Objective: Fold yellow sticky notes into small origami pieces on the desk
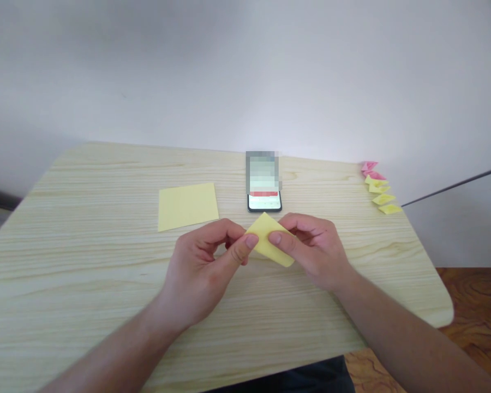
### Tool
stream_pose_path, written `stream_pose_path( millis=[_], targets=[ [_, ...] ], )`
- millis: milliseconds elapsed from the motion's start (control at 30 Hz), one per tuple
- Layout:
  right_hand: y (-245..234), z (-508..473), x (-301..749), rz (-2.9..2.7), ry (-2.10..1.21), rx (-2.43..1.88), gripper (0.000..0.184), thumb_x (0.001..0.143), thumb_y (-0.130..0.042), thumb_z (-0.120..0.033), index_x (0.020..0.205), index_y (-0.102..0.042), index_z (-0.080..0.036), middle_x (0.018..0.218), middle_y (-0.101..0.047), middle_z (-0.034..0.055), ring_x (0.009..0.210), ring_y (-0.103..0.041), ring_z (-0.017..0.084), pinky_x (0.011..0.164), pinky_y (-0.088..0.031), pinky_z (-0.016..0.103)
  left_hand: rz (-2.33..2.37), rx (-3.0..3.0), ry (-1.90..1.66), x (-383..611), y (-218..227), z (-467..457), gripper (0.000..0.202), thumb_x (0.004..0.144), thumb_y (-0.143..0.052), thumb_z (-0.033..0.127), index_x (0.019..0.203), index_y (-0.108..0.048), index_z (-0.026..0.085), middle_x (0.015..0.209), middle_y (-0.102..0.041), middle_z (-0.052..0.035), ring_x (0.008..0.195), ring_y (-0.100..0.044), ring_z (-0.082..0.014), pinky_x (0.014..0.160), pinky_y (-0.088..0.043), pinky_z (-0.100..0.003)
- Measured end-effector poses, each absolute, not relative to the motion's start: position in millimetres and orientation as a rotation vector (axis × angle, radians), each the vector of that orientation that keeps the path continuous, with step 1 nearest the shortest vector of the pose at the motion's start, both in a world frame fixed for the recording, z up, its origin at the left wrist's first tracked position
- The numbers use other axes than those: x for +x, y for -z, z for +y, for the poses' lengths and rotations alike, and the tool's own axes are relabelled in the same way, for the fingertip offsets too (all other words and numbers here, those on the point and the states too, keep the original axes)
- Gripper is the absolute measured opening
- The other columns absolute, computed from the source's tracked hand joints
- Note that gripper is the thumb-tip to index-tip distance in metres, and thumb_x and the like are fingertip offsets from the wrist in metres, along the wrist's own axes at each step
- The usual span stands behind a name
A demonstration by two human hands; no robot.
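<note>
Fingers (pixel 245 245) of L hand (pixel 196 267), R hand (pixel 315 251) pinch folded yellow paper (pixel 265 232) at edges over table (pixel 85 273); light, thin, creases easily.

Single head-worn view
Faces forward and down, close over left hand (pixel 198 267) and right hand (pixel 317 251); counter (pixel 85 284) toward 12 o'clock.

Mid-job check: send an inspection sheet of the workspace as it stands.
Surface: pale wooden table.
Job's things: yellow paper, held between both hands.
Clutter: yellow sheet lying flat left of a phone; folded paper pieces, pink and yellow, at far right edge.
Grippers: left hand and right hand both pinch the yellow paper.
Cables: thin dark line beyond the table's right edge; cannot tell if cable.
Surroundings: plain wall behind; wood-patterned floor at right.
</note>
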State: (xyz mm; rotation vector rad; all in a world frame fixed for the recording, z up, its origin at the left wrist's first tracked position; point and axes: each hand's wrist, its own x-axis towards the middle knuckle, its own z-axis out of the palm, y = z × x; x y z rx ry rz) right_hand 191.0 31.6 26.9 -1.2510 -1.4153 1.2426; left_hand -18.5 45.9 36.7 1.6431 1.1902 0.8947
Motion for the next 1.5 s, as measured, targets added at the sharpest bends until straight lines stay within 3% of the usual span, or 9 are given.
stream_pose_path(
  millis=[200, 533, 767, 1033, 1267, 1500],
  targets=[
    [-32.5, 31.3, 189.8, -1.677, -1.159, -1.221, 0.016, 0.089, -0.073, -0.034, 0.084, -0.074, -0.019, 0.077, -0.069, 0.0011, 0.072, -0.061, 0.014, 0.066, -0.046, 0.027, 1.118, 1.704, -0.801, -17.3, -34.6, 44.4, 0.02, 0.093, -0.065, 0.038, 0.087, -0.072, 0.02, 0.076, -0.069, 0.0005, 0.071, -0.06, -0.0139, 0.066, -0.046, -0.025],
    [-26.5, 30.7, 190.4, -1.339, -1.219, -1.174, 0.014, 0.085, -0.078, -0.035, 0.086, -0.077, -0.021, 0.077, -0.071, 0.0013, 0.068, -0.062, 0.013, 0.06, -0.048, 0.025, 1.319, 1.796, -1.008, -18.6, -38.1, 39.5, 0.018, 0.093, -0.066, 0.038, 0.087, -0.072, 0.022, 0.078, -0.071, 0.0007, 0.071, -0.061, -0.0139, 0.065, -0.047, -0.025],
    [-27.2, 31.0, 189.4, -1.332, -1.104, -1.173, 0.014, 0.086, -0.077, -0.035, 0.086, -0.075, -0.022, 0.076, -0.069, 0.0014, 0.068, -0.059, 0.014, 0.061, -0.048, 0.027, 1.241, 1.815, -0.955, -16.2, -39.2, 43.2, 0.019, 0.093, -0.066, 0.033, 0.079, -0.069, 0.021, 0.069, -0.064, 0.003, 0.066, -0.056, -0.0118, 0.065, -0.045, -0.024],
    [-26.3, 31.3, 188.7, -1.263, -1.121, -1.163, 0.014, 0.084, -0.08, -0.035, 0.089, -0.076, -0.022, 0.079, -0.072, 0.0011, 0.069, -0.062, 0.014, 0.062, -0.051, 0.027, 1.24, 1.827, -0.92, -15.3, -40.9, 43.2, 0.015, 0.092, -0.067, 0.032, 0.082, -0.071, 0.022, 0.073, -0.067, 0.003, 0.066, -0.057, -0.0123, 0.067, -0.045, -0.025],
    [-32.6, 31.2, 187.7, -1.28, -1.166, -1.153, 0.018, 0.09, -0.073, -0.039, 0.087, -0.077, -0.022, 0.075, -0.073, 0.0004, 0.066, -0.065, 0.013, 0.06, -0.053, 0.025, 1.284, 1.8, -1.04, -17.2, -41.9, 42.2, 0.014, 0.092, -0.068, 0.033, 0.083, -0.072, 0.023, 0.072, -0.067, 0.0028, 0.065, -0.057, -0.0127, 0.062, -0.044, -0.025],
    [-31.0, 30.8, 188.1, -1.306, -1.136, -1.139, 0.018, 0.092, -0.071, -0.038, 0.09, -0.076, -0.021, 0.079, -0.072, 0.0017, 0.07, -0.065, 0.014, 0.062, -0.052, 0.026, 1.266, 1.772, -0.953, -17.1, -40.5, 43.8, 0.019, 0.092, -0.066, 0.037, 0.081, -0.071, 0.022, 0.071, -0.067, 0.0018, 0.068, -0.058, -0.0142, 0.066, -0.046, -0.025]
  ],
)
